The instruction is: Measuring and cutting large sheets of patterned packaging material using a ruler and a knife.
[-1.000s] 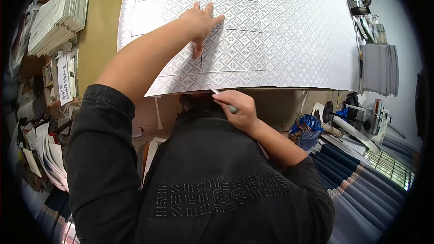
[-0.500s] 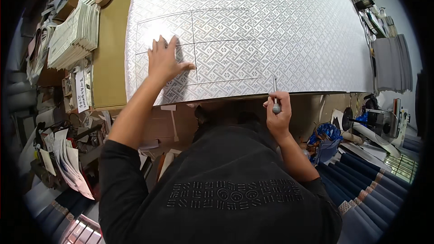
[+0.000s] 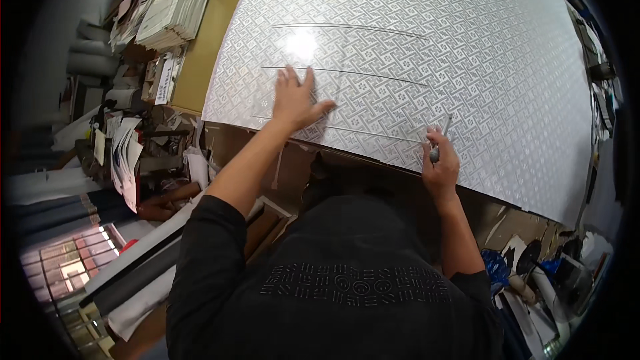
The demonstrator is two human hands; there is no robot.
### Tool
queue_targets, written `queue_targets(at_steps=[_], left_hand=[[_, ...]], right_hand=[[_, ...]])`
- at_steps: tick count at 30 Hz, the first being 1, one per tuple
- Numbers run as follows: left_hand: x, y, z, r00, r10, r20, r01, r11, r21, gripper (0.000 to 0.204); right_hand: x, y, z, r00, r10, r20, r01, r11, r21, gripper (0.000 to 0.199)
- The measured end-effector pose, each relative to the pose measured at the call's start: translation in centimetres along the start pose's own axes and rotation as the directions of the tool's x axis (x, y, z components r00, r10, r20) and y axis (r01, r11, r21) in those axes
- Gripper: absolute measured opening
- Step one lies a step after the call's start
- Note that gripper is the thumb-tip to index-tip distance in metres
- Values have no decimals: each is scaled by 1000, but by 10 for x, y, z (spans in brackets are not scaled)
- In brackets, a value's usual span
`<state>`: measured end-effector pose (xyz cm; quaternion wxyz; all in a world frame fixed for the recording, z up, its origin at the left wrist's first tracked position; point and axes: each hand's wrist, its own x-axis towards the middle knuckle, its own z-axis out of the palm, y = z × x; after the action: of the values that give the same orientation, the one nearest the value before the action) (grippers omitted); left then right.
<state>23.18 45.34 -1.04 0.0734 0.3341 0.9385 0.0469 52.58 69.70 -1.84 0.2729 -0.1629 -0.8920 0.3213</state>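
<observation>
Across the worktable lies a large silver patterned sheet (image 3: pixel 467 47), with a clear template (image 3: pixel 360 80) laid flat on its near part. Left hand (image 3: pixel 297 99) rests on the template, fingers spread and palm pressed down. Right hand (image 3: pixel 440 163) sits at the template's right corner near the sheet's front edge, curled around a slim pen-like tool (image 3: pixel 440 137) whose tip meets the sheet. Stacks of paper (image 3: pixel 170 13) crowd the left side, rolls of material (image 3: pixel 140 273) lean below.
</observation>
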Motion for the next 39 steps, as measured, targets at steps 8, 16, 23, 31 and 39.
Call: queue_targets(at_steps=[8, 16, 23, 31, 39], left_hand=[[-28, 145, 13, 934, 347, -87, -357, 910, -211, 90], [-17, -38, 13, 922, -213, -322, 109, 943, -313, 63], [4, -179, -23, 865, -479, -147, 446, 870, -213, 70], [14, -188, -46, 889, -456, -50, 441, 880, -176, 71], [16, -190, -57, 956, -278, -91, 248, 936, -250, 68]], right_hand=[[10, 39, -14, 1000, -3, 5, 4, 978, -209, 35], [3, 71, -40, 999, -3, -38, -10, 943, -333, 35], [5, 62, -36, 987, 132, -95, -159, 903, -399, 36], [6, 33, 5, 967, 181, -177, -236, 898, -372, 41], [7, 33, 17, 967, 126, -221, -211, 883, -418, 36]])
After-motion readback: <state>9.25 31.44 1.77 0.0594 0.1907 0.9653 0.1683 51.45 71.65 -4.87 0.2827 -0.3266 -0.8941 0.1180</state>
